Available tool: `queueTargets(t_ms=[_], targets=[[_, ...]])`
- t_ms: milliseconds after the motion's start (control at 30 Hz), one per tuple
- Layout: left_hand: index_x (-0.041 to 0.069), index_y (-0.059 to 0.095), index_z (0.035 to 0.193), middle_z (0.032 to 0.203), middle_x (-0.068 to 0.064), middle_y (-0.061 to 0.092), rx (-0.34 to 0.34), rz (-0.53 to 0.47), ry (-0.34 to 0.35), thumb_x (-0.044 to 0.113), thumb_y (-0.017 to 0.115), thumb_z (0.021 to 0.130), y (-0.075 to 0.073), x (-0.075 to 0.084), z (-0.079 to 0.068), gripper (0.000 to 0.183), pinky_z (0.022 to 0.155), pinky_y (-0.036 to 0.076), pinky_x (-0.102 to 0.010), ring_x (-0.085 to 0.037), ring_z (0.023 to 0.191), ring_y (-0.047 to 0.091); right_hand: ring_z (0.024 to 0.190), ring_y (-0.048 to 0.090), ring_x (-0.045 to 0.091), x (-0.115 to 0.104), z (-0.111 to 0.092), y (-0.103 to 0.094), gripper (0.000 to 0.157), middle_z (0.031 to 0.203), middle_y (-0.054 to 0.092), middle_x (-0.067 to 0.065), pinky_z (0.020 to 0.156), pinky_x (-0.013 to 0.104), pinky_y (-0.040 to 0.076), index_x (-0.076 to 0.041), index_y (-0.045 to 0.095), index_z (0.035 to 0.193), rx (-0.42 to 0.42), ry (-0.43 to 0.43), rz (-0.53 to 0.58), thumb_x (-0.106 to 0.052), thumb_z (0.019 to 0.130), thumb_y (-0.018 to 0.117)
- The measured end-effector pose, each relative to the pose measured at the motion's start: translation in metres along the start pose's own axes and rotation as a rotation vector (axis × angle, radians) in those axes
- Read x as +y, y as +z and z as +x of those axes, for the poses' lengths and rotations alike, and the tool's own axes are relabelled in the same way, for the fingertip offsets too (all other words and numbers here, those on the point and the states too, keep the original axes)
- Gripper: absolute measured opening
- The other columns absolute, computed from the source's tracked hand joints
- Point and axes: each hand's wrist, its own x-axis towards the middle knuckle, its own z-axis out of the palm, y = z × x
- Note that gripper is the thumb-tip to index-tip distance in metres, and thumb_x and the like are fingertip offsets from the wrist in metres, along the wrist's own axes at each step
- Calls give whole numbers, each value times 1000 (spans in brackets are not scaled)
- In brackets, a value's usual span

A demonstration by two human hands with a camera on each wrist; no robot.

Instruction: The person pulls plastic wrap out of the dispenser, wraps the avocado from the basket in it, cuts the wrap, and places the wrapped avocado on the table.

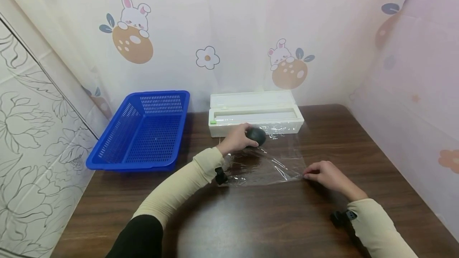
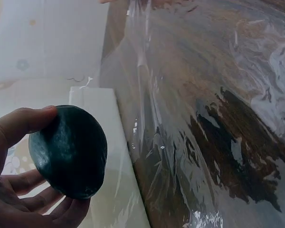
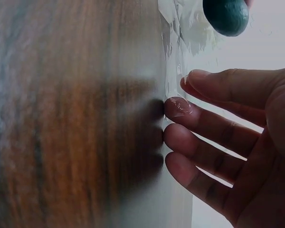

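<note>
In the head view my left hand (image 1: 238, 139) grips a dark green avocado (image 1: 256, 136) above a sheet of clear cling film (image 1: 265, 166). The left wrist view shows the avocado (image 2: 71, 152) glossy and oval, with the thumb on its upper side and the fingers curled under it. My right hand (image 1: 328, 175) pinches the near right corner of the film between thumb and index finger; its other fingertips (image 3: 178, 137) stand at the table surface. The film runs back to a white cling film box (image 1: 258, 126) with its lid raised.
A blue perforated basket (image 1: 172, 162) stands on the left of the dark wooden table (image 1: 258, 222). Behind the table hangs a pale curtain (image 1: 236, 23) printed with rabbits and flowers. A small green piece (image 1: 213, 122) sits at the box's left front edge.
</note>
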Motion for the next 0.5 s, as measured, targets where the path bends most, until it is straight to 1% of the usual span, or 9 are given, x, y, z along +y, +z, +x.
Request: queueTargets(t_ms=[133,267,367,500], targets=[[13,59,131,126,-9,66,-20,62,30,22,84,75,6,1,4,62,98,46,-38,-25,114,60,81,63,15,0,0,0,7,90,74,5,69,33,51,-9,76,90,-2,4,1,-10,87,70],[14,61,127,123,-5,67,-30,166,50,26,84,75,12,4,7,58,94,48,-34,-22,110,61,81,62,15,0,0,-1,7,91,74,5,69,34,51,-9,75,90,-6,11,12,-11,87,70],[13,59,131,128,-4,65,-36,211,49,28,83,77,15,5,10,61,97,48,-34,-22,114,61,81,63,15,0,1,-1,7,91,74,6,69,34,52,-9,75,91,-9,12,15,-11,87,70],[10,55,136,136,-6,60,-29,217,28,27,83,78,18,4,13,66,102,46,-34,-23,122,58,84,65,18,-1,3,-3,8,93,74,7,73,39,54,-9,76,92,-5,11,8,-11,87,70]])
